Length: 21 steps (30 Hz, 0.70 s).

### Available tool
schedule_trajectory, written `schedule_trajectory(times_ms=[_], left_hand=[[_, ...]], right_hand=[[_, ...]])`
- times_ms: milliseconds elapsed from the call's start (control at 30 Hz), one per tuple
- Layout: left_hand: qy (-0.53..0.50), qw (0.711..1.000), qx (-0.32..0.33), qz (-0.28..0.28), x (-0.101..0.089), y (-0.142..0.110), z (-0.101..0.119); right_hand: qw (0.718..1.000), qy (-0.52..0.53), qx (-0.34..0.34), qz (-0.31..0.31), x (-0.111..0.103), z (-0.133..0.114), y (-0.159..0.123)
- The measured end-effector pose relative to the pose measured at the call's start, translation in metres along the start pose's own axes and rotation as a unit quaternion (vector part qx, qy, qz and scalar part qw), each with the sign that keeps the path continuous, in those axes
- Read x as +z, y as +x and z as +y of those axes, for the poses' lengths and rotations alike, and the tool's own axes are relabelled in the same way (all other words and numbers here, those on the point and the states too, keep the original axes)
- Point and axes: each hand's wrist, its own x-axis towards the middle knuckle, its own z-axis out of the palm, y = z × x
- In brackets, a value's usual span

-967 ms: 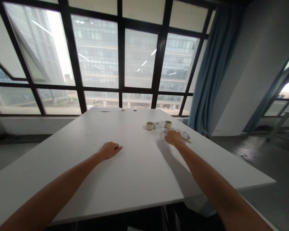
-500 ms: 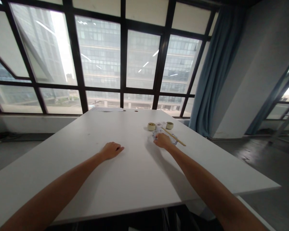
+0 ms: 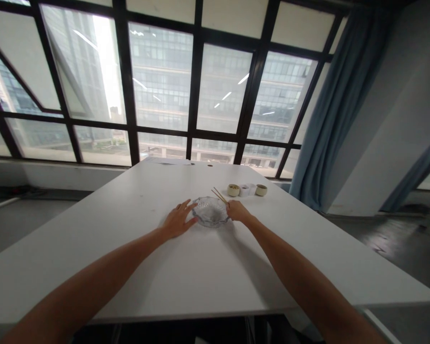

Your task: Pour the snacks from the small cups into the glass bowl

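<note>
A clear glass dish [image 3: 210,212] rests on the white table [image 3: 186,272] between my two hands. My left hand [image 3: 179,220] lies flat with fingers spread, its fingertips at the dish's left rim. My right hand [image 3: 237,210] is closed at the right rim of the dish, holding wooden chopsticks [image 3: 219,195] that stick up and back over the dish. Whether it also grips the rim is unclear.
Behind the dish stand two small tan bowls [image 3: 233,190] [image 3: 261,190] with a small white cup [image 3: 244,190] between them. A paper sheet [image 3: 168,162] lies at the table's far edge by the large windows. A blue curtain [image 3: 322,114] hangs at the right.
My right hand has brought the glass dish and chopsticks leftward toward the table's middle. My left hand went from loosely curled to spread flat, reaching the dish's left rim.
</note>
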Motion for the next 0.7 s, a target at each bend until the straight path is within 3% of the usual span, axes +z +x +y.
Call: schedule_trajectory(times_ms=[100, 267, 400, 533, 700], left_hand=[[-0.029, 0.999, -0.029, -0.024, -0.002, -0.002, -0.005], [-0.069, 0.996, -0.064, -0.008, -0.006, 0.0, -0.003], [-0.071, 0.995, -0.076, 0.004, -0.005, 0.002, 0.002], [-0.085, 0.994, -0.073, 0.013, -0.002, 0.002, 0.002], [-0.12, 0.989, -0.079, 0.029, 0.001, -0.001, 0.001]], right_hand=[[1.0, 0.025, 0.017, 0.001, 0.008, 0.005, 0.006], [0.995, 0.026, 0.092, 0.025, 0.014, 0.038, -0.002], [0.994, 0.018, 0.105, 0.039, 0.021, 0.053, -0.003], [0.989, 0.008, 0.121, 0.083, 0.019, 0.061, 0.021], [0.981, -0.012, 0.124, 0.151, 0.014, 0.073, 0.072]])
